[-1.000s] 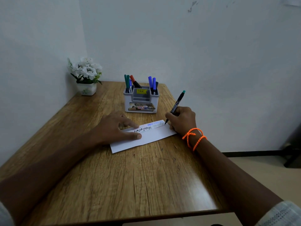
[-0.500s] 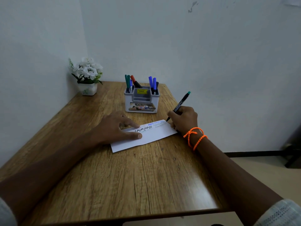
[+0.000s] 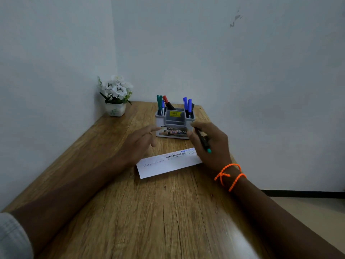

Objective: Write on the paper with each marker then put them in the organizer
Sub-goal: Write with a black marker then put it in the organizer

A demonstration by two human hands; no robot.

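One paper [image 3: 168, 163] on the table [image 3: 149, 212]. One organizer [image 3: 174, 121] behind it: seven markers [image 3: 187, 106] upright. One marker [image 3: 203, 142] gripped in your right hand [image 3: 211, 144], above the paper. Your left hand [image 3: 138, 144]: fingers apart, holding nothing.

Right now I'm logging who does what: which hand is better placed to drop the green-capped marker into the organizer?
The right hand: it already grips the marker and is just in front of the organizer. The left hand holds nothing.
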